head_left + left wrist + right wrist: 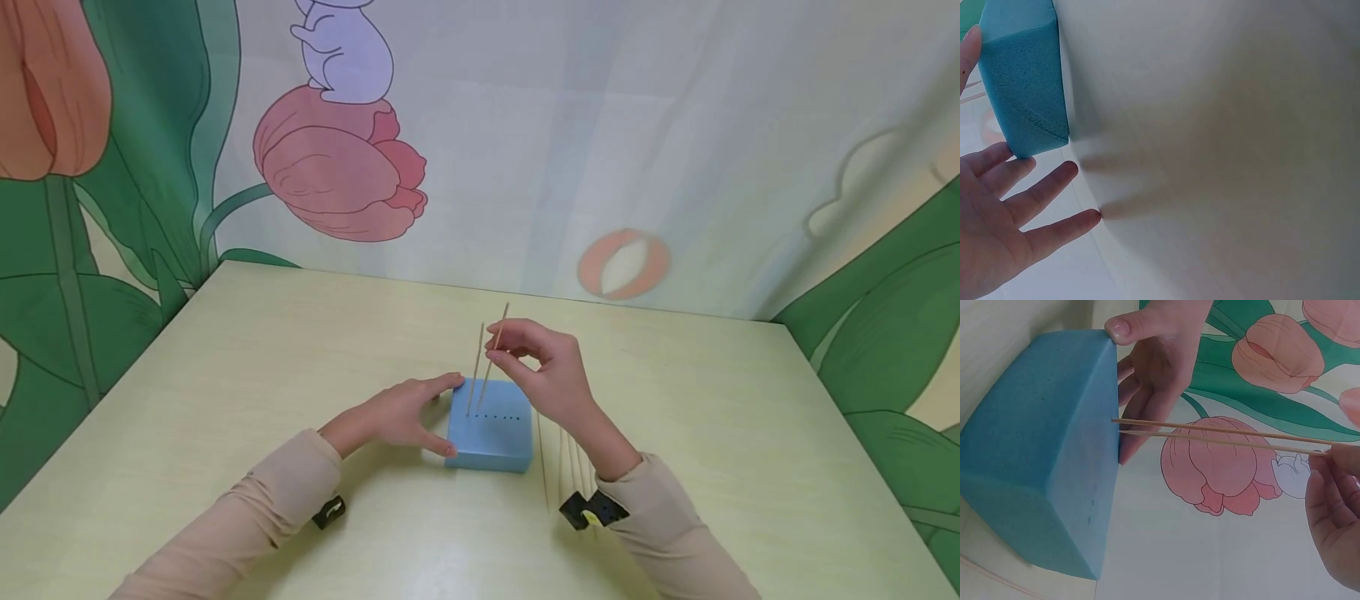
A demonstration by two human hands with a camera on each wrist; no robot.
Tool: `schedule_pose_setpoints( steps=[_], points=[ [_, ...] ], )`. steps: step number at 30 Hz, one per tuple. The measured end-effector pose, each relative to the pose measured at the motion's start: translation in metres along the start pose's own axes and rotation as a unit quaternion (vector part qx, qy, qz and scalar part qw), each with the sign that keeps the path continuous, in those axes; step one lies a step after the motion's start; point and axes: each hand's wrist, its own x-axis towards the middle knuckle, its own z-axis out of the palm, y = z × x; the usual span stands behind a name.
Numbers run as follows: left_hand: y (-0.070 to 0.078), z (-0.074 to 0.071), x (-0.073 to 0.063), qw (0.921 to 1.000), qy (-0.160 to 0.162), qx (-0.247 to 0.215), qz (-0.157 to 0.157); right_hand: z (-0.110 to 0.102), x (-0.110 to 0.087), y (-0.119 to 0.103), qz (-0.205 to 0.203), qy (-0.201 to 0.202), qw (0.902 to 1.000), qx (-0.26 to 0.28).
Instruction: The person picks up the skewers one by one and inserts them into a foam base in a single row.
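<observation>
A light-blue foam block (489,442) lies on the table, with a row of small dark holes (495,417) across its top. My left hand (397,412) grips its left side, thumb at the near corner and fingertips at the far one; the ring and little fingers spread free in the left wrist view. One thin wooden stick (475,369) stands in the leftmost hole, leaning slightly. Above the block, my right hand (543,375) pinches a second wooden stick (486,383) near its upper end. Its pointed lower tip is close over the block, just right of the standing stick.
Several loose thin sticks (543,467) lie on the pale table (675,400) right of the block, partly under my right forearm. A curtain (510,167) printed with tulips hangs behind the table's far edge. Black straps (328,512) sit at both wrists.
</observation>
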Motion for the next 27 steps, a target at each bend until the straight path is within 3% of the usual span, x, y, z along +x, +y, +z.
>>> schedule_pose_setpoints(
  steps=[27],
  points=[
    [-0.0018, 0.0004, 0.0004, 1.0, -0.002, 0.002, -0.004, 0.0037, -0.0021, 0.0034, 0.009, 0.015, 0.9997, -0.019]
  ],
)
